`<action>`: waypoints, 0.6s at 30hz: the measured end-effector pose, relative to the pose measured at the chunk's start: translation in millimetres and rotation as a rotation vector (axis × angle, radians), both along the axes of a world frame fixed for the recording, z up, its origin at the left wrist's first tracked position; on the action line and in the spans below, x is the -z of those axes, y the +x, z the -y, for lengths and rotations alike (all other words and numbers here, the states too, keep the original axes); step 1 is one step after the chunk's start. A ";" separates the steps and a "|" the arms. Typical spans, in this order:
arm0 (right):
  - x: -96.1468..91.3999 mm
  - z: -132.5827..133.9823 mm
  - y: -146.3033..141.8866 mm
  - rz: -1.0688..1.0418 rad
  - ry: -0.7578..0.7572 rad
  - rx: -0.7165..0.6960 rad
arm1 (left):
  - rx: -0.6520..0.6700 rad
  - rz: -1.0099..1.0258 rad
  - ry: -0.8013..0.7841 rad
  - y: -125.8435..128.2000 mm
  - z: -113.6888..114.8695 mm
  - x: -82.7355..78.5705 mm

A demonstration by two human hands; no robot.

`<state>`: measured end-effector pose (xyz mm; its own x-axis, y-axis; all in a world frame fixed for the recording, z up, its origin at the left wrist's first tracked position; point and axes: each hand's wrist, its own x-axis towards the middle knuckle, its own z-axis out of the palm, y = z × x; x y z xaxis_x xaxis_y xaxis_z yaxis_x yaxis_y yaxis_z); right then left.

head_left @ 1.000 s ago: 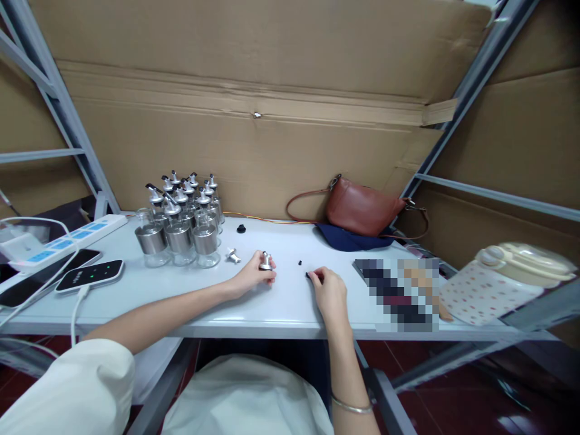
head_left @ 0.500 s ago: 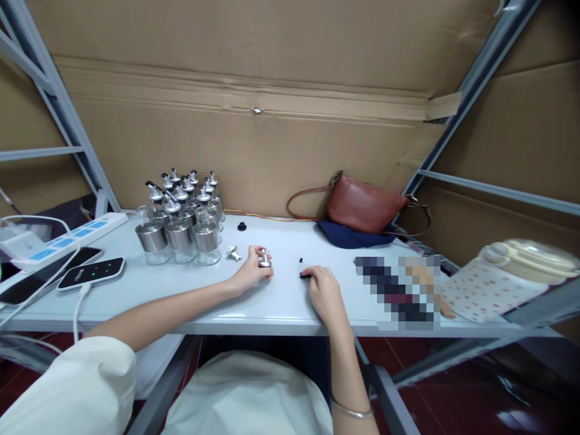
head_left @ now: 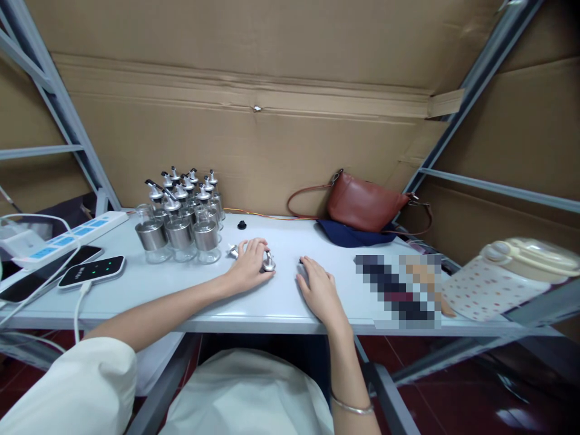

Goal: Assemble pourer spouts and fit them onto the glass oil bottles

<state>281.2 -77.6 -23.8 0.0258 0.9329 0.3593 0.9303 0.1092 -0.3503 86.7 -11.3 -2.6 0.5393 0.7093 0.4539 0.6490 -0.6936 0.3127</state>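
My left hand (head_left: 248, 266) is closed around a silver bottle pourer (head_left: 269, 262), which is tilted and low over the table. Another silver pourer piece (head_left: 232, 251) lies just behind that hand, partly hidden by it. My right hand (head_left: 319, 289) rests palm down, fingers stretched forward and thumb apart. Its fingertips touch or cover a small black part (head_left: 301, 261), of which only an edge shows. The longer black piece seen earlier is out of sight, perhaps under this hand. Farther back lies a black stopper (head_left: 241, 225).
Several glass bottles (head_left: 181, 238) with metal bands stand at left, most with pourers. A power strip (head_left: 77, 238) and phones (head_left: 93, 272) lie beyond. A brown bag (head_left: 362, 202) sits on a navy cloth item (head_left: 357, 235). At right stands a dotted container (head_left: 493, 287).
My left hand has turned over more, tilting the pourer. My right hand has opened flatter and moved forward to the small black part; the black piece it pinched no longer shows.
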 end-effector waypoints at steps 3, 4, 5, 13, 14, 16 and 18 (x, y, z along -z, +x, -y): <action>-1.6 -0.2 -1.4 0.035 -0.050 -0.004 | -0.127 -0.043 0.035 -3.7 -5.3 1.3; -2.2 -0.5 -1.8 0.044 -0.063 -0.007 | -0.160 -0.055 0.034 -5.0 -6.3 1.3; -2.8 -0.8 -2.1 0.055 -0.075 -0.010 | -0.186 -0.068 0.027 -6.2 -7.0 1.2; -14.6 -8.7 -2.9 0.187 -0.183 -0.056 | -0.161 -0.092 -0.067 -8.4 -9.5 4.0; -16.6 -10.4 -2.6 0.206 -0.199 -0.070 | -0.150 -0.073 -0.074 -7.9 -9.7 4.3; -20.0 -13.5 -1.9 0.239 -0.229 -0.094 | -0.132 -0.045 -0.093 -6.7 -9.7 5.0; -22.2 -15.8 -1.1 0.261 -0.251 -0.109 | -0.123 -0.036 -0.122 -5.1 -8.8 5.7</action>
